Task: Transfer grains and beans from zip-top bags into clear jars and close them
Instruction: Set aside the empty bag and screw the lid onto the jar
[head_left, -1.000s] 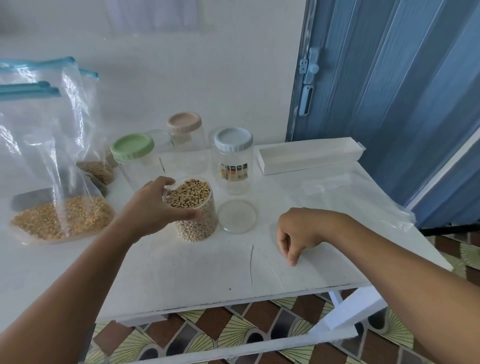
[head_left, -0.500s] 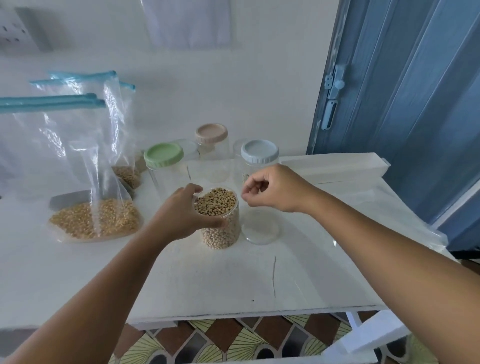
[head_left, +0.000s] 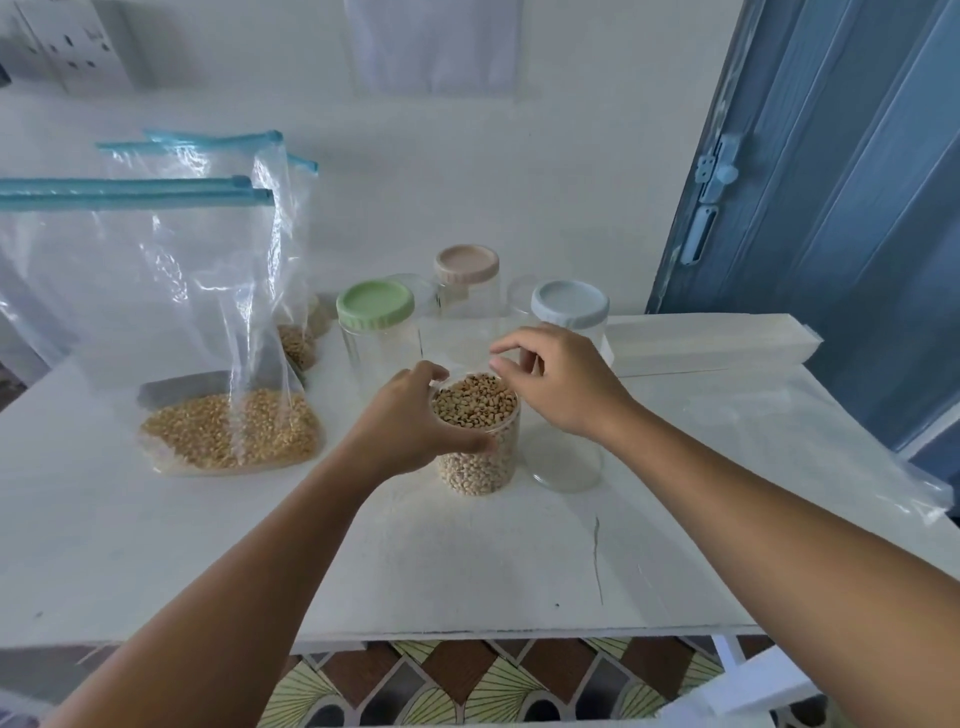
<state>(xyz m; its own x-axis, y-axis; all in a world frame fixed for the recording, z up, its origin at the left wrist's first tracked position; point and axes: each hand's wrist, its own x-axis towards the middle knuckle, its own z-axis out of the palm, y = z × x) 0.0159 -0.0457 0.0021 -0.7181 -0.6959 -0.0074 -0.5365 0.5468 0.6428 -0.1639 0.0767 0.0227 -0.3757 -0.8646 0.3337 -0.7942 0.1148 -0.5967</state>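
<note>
An open clear jar (head_left: 478, 467) filled to the brim with pale beans stands mid-table. My left hand (head_left: 405, 426) grips its upper wall from the left. My right hand (head_left: 556, 384) hovers over the jar's far right rim, thumb and forefinger tips close together; nothing shows between them. A clear lid (head_left: 569, 470) lies on the table just right of the jar. An upright zip-top bag (head_left: 228, 436) holding yellow grain stands at the left, with a second bag (head_left: 296, 343) behind it.
Behind the bean jar stand empty jars with a green lid (head_left: 375, 306), a beige lid (head_left: 466, 262) and a pale blue lid (head_left: 570, 306). A long white tray (head_left: 711, 343) sits at the back right, a flat empty bag (head_left: 831, 447) on the right. The table's front edge (head_left: 467, 631) is near.
My right hand has risen from the table's front and come over the bean jar's rim. My left hand has kept its grip on the jar.
</note>
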